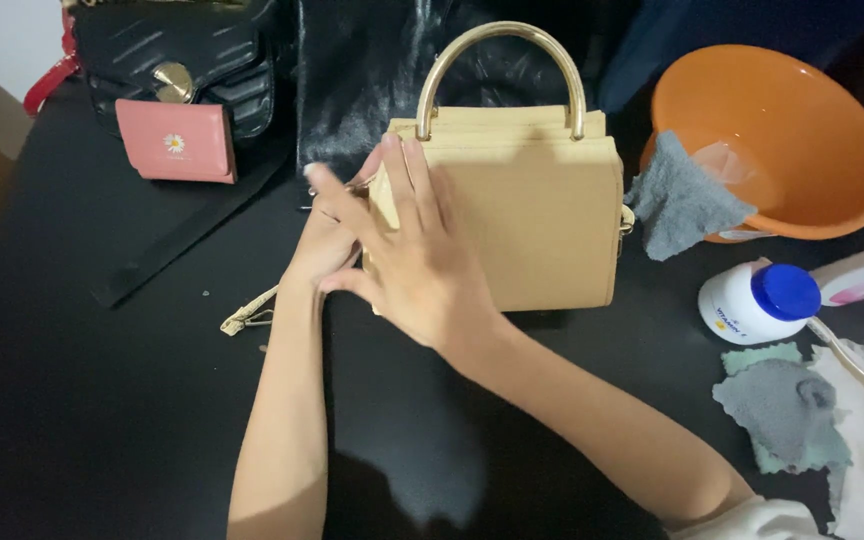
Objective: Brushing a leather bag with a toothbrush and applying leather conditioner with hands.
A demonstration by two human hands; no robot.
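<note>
Both hands (392, 250) on smooth boxy tan handbag (542, 210), arched metal handle (502, 70).

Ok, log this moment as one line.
right hand flat on tan handbag | left hand at bag's left side | black table

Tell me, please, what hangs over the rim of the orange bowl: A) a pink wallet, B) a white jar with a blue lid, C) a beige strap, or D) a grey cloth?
D: a grey cloth is draped over the near-left rim of the orange bowl, beside the beige handbag that the right hand rests on.
</note>
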